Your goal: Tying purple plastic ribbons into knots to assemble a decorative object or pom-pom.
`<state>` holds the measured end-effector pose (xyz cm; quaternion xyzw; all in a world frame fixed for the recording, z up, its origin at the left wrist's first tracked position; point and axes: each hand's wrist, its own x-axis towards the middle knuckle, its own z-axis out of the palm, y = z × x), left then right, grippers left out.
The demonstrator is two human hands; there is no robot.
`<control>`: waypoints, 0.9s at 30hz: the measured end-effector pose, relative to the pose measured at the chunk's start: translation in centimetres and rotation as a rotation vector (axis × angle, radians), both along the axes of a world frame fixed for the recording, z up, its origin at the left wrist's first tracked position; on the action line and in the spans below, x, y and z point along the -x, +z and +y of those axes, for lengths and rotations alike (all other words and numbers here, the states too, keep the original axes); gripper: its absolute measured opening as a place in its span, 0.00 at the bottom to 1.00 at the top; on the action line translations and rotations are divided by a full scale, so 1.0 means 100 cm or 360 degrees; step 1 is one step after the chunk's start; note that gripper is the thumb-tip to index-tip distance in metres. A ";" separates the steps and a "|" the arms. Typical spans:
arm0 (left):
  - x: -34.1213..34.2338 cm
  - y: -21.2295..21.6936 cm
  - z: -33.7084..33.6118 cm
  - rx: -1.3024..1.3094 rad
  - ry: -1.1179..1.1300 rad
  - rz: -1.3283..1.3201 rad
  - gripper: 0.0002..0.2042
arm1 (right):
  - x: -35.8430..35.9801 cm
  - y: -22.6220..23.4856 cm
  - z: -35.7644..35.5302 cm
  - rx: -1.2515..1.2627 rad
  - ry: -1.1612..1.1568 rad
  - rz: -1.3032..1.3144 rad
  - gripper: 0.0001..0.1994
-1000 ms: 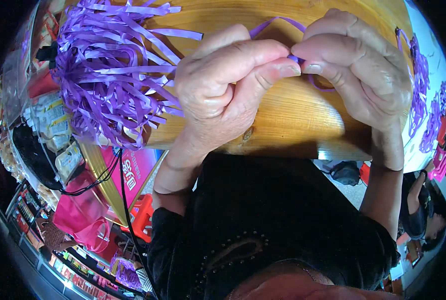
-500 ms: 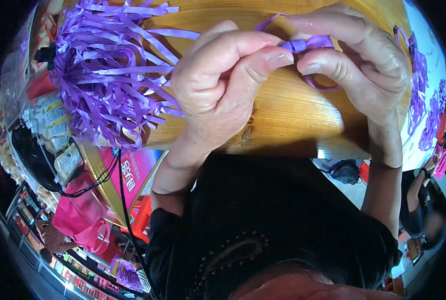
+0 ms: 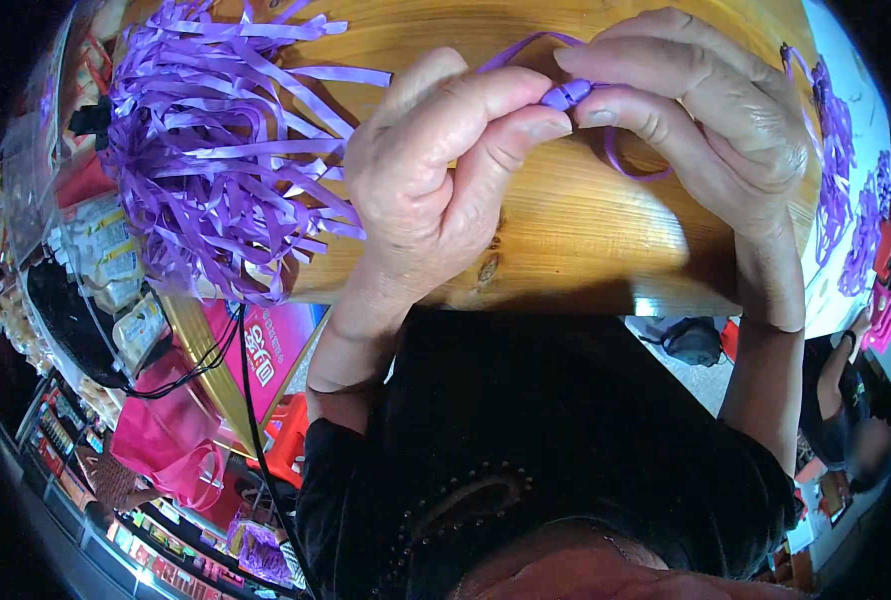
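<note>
A heap of purple strips (image 3: 216,170) lay on the left of the wooden table (image 3: 566,240), just beside the left hand (image 3: 436,180) and touching its wrist side; more purple strips (image 3: 836,150) trailed along the far right of the table, near the right hand (image 3: 706,110); a pink box (image 3: 266,350) and black cables (image 3: 236,370) sat below the table's near edge on the left, with pink bags (image 3: 166,440) lower still; the table's near edge ran just under both wrists, against the person's black top (image 3: 566,450), and bare wood lay open between the heap and the hands and beneath the right palm; both hands met above the table's middle, fingers curled tight, the left thumb and forefinger and the right thumb and forefinger pinching a small folded piece of purple ribbon (image 3: 566,95) between their tips, its loose loop hanging under the right hand onto the wood; a second earlier the fingertips had been pressed together with the ribbon nearly hidden, and since then the hands had shifted up and a little apart, so the folded bit showed plainly between them; the heap had stayed where it was
</note>
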<state>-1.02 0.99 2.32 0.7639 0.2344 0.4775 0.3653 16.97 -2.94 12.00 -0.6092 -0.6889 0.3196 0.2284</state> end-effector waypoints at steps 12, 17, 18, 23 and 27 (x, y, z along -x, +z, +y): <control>0.004 0.016 0.010 -0.0071 -0.0276 0.0231 0.07 | -0.008 -0.018 0.004 -0.0935 0.0815 -0.0578 0.10; 0.004 0.014 0.015 -0.0317 -0.0383 0.0437 0.08 | -0.018 -0.037 0.004 -0.0789 0.0691 -0.0101 0.08; 0.006 0.011 0.014 -0.0368 -0.0343 0.0428 0.08 | -0.018 -0.044 0.006 -0.0763 0.0685 0.0010 0.08; -0.006 0.011 0.011 -0.0570 -0.0402 0.0376 0.11 | -0.029 -0.054 -0.008 -0.0304 0.0473 0.0440 0.09; -0.008 0.009 0.014 -0.0645 -0.0454 0.0426 0.12 | -0.023 -0.064 -0.017 0.0203 0.0116 0.1054 0.09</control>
